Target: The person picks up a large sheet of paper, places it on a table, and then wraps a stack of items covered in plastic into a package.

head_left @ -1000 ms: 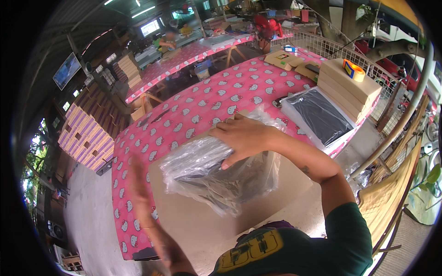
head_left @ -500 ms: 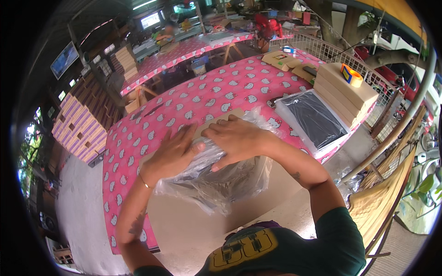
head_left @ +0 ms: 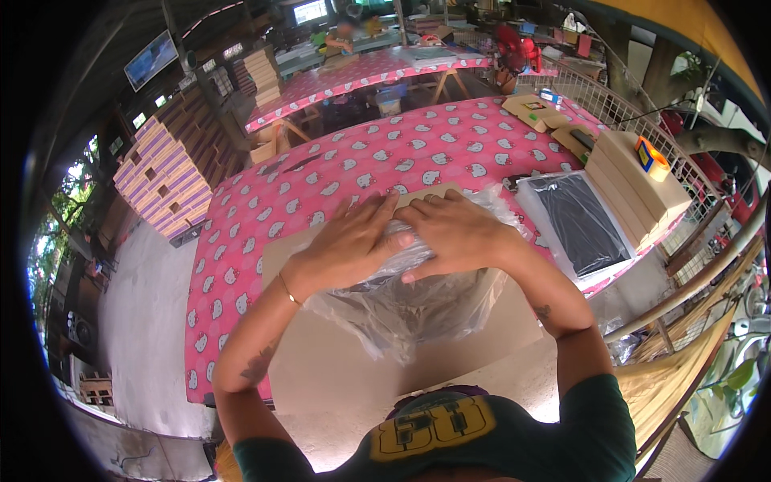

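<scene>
In front of me a clear plastic bag (head_left: 401, 313), loose and crinkled, lies on a flat sheet of brown cardboard (head_left: 321, 353). Something dark shows through the plastic, mostly hidden under my hands. My left hand (head_left: 353, 241) rests on the bag's left part, its fingers stretched forward and the thumb pointing right. Close beside it, my right hand (head_left: 458, 233) bends its fingers over the far side of the plastic, with the thumb on the near side. A strip of cardboard shows beyond the fingertips.
On the pink-covered table (head_left: 361, 181), a dark flat panel in plastic (head_left: 578, 221) lies at right. Beside it, stacked brown boxes (head_left: 638, 185) carry an orange tape roll (head_left: 652, 158). Cartons (head_left: 173, 165) stand at far left; a red fan (head_left: 518, 48) and a person (head_left: 341, 40) are farther back.
The whole view has shifted, so the table and surroundings sit farther right and slightly differently tilted. Both hands stay on the plastic in nearly the same pose, with the left fingers slightly nearer the right hand.
</scene>
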### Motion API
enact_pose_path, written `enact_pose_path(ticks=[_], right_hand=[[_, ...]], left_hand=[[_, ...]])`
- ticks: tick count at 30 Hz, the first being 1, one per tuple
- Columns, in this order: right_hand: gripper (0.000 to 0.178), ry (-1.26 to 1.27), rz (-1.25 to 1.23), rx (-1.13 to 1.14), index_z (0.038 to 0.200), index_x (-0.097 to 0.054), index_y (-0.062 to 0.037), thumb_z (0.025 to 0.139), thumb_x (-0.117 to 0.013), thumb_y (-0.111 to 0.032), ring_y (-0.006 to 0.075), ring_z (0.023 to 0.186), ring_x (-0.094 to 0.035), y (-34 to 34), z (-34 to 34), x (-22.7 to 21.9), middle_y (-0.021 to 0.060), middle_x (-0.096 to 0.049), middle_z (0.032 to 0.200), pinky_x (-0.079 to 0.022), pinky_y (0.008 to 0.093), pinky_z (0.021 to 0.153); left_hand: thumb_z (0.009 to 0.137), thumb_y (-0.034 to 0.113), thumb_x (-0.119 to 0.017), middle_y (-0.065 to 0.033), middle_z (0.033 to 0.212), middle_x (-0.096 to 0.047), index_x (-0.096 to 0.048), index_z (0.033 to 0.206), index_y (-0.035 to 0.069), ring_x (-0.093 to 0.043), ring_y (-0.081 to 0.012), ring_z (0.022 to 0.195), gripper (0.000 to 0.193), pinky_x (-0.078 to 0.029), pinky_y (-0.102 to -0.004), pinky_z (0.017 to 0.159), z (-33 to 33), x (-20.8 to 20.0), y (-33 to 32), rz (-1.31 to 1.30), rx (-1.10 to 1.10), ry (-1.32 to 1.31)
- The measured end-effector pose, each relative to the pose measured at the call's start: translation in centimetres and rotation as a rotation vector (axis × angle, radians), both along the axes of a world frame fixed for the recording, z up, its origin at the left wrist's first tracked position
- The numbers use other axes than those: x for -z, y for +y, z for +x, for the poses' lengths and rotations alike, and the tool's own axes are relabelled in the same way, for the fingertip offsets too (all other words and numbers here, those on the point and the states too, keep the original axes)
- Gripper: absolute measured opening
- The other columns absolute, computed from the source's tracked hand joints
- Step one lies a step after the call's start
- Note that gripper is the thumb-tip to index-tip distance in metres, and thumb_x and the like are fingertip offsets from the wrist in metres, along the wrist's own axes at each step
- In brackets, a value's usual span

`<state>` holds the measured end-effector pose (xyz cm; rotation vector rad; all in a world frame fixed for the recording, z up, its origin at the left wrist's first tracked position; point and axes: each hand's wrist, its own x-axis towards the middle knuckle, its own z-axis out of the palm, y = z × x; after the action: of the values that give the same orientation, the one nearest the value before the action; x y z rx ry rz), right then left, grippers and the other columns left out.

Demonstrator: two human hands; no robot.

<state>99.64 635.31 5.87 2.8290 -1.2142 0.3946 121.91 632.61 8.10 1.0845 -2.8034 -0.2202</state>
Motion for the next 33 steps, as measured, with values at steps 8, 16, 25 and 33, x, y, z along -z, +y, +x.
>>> enact_pose_path(ticks=[8,16,25,33], right_hand=[[0.083,0.048,0.016,0.034,0.126,-0.05,0.0021,0.078,-0.068,-0.064,0.0343,0.118,-0.057,0.7,0.1,-0.9,0.0195,-0.06,0.119,-0.041,0.0474,0.1],[0.081,0.02,-0.035,0.008,0.125,-0.05,0.0025,0.079,-0.068,-0.062,0.0355,0.117,-0.057,0.6,0.0,0.0,0.0201,-0.06,0.118,-0.041,0.0483,0.1],[0.081,-0.003,-0.08,-0.019,0.127,-0.049,0.0012,0.08,-0.067,-0.063,0.0347,0.115,-0.057,0.4,-0.1,0.1,0.0192,-0.06,0.115,-0.04,0.0471,0.099],[0.081,0.031,-0.026,0.012,0.124,-0.05,0.0009,0.079,-0.068,-0.064,0.0362,0.112,-0.058,1.0,0.0,-0.3,0.0197,-0.06,0.115,-0.042,0.0484,0.096]], left_hand=[[0.102,0.055,-0.036,-0.0205,0.156,-0.033,-0.029,0.152,0.001,-0.028,-0.0345,0.146,0.074,-0.012,-0.0461,0.121,3.1,-8.1,1.5,-0.475,-0.041,0.511],[0.103,0.054,-0.035,-0.0304,0.153,-0.029,-0.024,0.151,-0.007,-0.024,-0.0433,0.145,0.078,-0.016,-0.0504,0.119,1.3,-0.9,0.4,-0.079,0.029,0.115],[0.101,0.055,-0.039,-0.0291,0.149,-0.038,-0.034,0.147,-0.006,-0.031,-0.0383,0.144,0.077,-0.017,-0.0486,0.12,1.9,-1.7,1.6,-0.108,-0.071,0.119],[0.087,0.055,-0.064,-0.0266,0.147,-0.043,-0.031,0.15,-0.002,-0.039,-0.0404,0.138,0.09,-0.03,-0.052,0.114,4.9,2.6,3.6,-0.212,-0.126,0.275]])
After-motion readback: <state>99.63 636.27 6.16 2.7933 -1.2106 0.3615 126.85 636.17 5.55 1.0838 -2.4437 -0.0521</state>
